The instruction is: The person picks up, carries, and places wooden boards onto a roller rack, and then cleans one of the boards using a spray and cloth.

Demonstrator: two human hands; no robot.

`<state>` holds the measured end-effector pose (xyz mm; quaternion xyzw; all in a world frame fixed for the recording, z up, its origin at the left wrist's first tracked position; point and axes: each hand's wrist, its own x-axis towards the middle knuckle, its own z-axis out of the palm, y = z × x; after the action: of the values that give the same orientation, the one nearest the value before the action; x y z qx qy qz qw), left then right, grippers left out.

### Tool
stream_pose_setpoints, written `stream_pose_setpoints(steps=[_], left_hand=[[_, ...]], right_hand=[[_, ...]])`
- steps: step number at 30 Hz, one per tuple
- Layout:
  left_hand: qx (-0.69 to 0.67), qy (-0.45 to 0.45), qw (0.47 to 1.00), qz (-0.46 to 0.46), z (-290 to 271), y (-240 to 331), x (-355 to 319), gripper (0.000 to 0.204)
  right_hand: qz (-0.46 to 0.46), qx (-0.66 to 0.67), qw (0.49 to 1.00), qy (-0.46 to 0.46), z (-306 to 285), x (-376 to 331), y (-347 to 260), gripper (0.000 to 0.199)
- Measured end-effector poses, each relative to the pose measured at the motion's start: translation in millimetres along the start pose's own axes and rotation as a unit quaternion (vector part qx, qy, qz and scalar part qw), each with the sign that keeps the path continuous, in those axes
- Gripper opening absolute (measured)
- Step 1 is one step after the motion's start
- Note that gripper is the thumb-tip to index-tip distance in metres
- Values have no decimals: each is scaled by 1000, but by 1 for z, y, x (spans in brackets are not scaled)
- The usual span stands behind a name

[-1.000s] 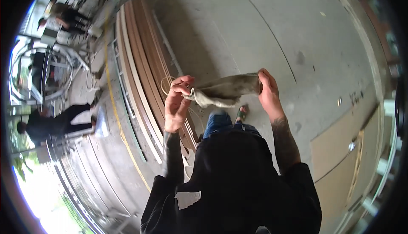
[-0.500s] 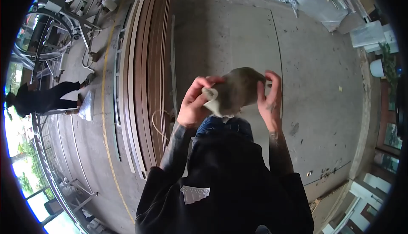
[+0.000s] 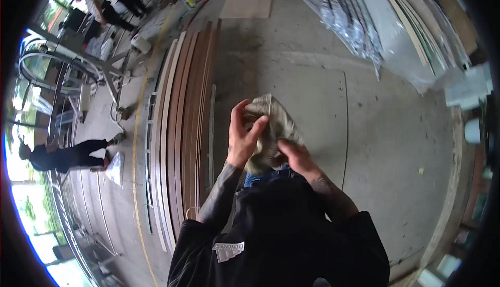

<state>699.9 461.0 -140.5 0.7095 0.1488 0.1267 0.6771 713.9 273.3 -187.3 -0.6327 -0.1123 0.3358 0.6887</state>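
A crumpled khaki cloth [image 3: 282, 121] hangs between my two hands in front of my waist. My left hand [image 3: 244, 140] pinches its upper left part with the thumb and fingers. Lower down on the other side, my right hand [image 3: 301, 161] is closed at the cloth's edge, its thumb lying on the fabric. The right fingers are blurred and partly hidden behind the cloth. What kind of cloth item this is does not show clearly.
Long brown and pale planks [image 3: 182, 130] lie on the floor to the left. Beyond the yellow line stand a person in dark clothes [image 3: 67, 155] and a metal-framed machine [image 3: 94, 57]. Plastic-wrapped bundles [image 3: 346, 18] and sheets lie at the far right. More people are at the far left.
The cloth has been turned and bunched; it was stretched wider between my hands. My right hand has moved inward and down onto it. The view has tilted to show more of the far floor.
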Motion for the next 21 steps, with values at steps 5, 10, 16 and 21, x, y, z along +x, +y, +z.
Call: stream_pose_setpoints(steps=[5, 10, 16, 21], left_hand=[[-194, -134, 915, -329, 0, -34, 84, 82], [-417, -139, 847, -298, 12, -51, 200, 80], [-393, -76, 883, -247, 12, -66, 393, 77], [-127, -75, 989, -30, -17, -31, 547, 73]], right_hand=[[132, 301, 943, -59, -53, 124, -89, 36], [101, 102, 989, -32, -93, 261, -116, 30], [26, 3, 998, -65, -148, 428, -160, 26], [-75, -25, 997, 6, -180, 552, -188, 47]])
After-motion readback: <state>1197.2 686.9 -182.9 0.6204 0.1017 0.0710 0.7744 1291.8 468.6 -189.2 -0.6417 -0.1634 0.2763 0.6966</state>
